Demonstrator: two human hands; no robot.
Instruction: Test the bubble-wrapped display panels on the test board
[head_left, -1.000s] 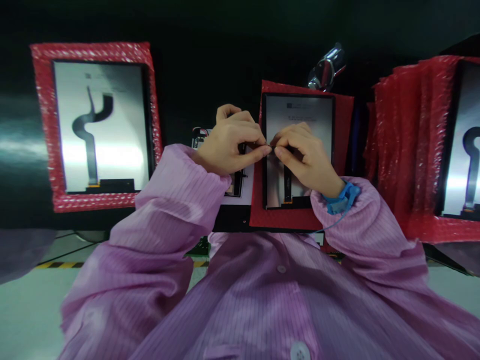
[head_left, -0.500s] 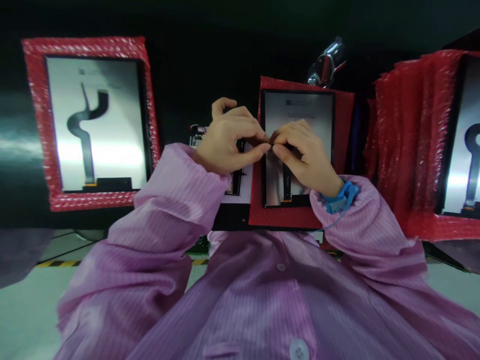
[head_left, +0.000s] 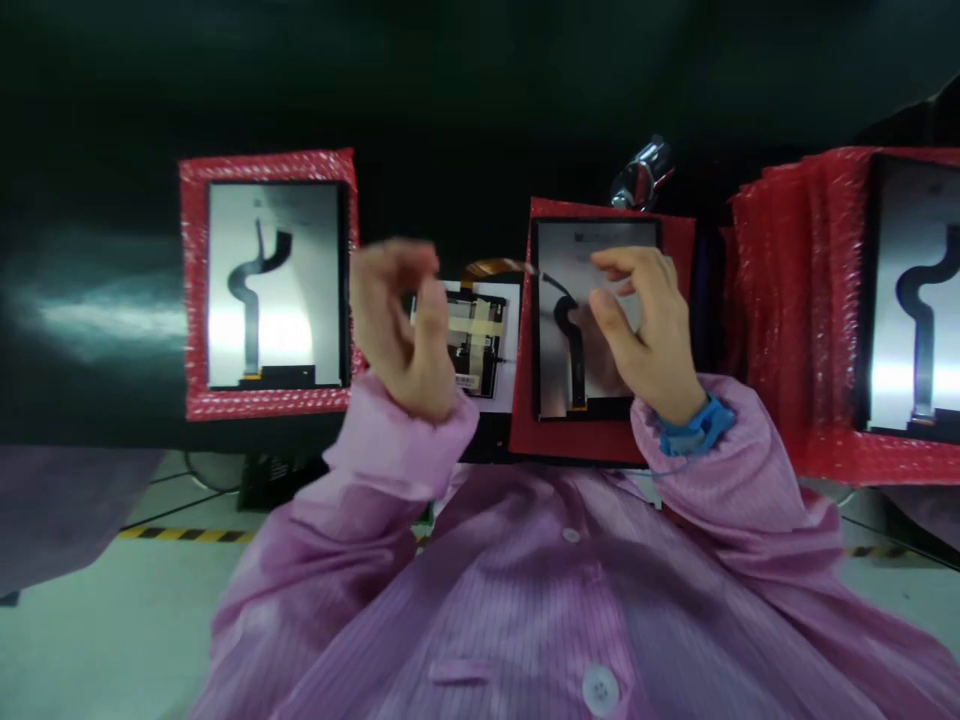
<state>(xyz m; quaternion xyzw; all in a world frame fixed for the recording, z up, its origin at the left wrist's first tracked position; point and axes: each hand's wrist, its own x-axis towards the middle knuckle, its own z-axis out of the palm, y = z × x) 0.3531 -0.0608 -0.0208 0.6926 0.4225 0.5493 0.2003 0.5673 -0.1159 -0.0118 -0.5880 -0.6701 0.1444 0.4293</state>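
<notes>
My right hand [head_left: 646, 325] hovers over the right side of a display panel [head_left: 551, 370], thumb and fingers apart, nothing between them. That panel lies back side up on a red sheet [head_left: 529, 435], and a black flex cable [head_left: 576, 355] runs up its back. A brown ribbon cable [head_left: 499, 267] arches from a small taped circuit unit [head_left: 480, 335] to the panel's left edge, where it meets or nearly meets the thin tail of the black cable. My left hand [head_left: 405, 335], blurred, is raised left of the circuit unit, fingers curled, with no object visible in it.
On the left another display panel [head_left: 292, 300] lies on red bubble wrap [head_left: 196, 350]. At the right, a stack of red bubble wrap [head_left: 780, 330] carries a further panel [head_left: 892, 300]. A shiny metal object [head_left: 641, 175] stands behind the middle panel. A blue wristband [head_left: 697, 428] circles my right wrist.
Both hands were pinched together at the panel's left edge. They have parted: the left moved left, the right moved right, leaving the brown ribbon cable uncovered. The camera view has shifted.
</notes>
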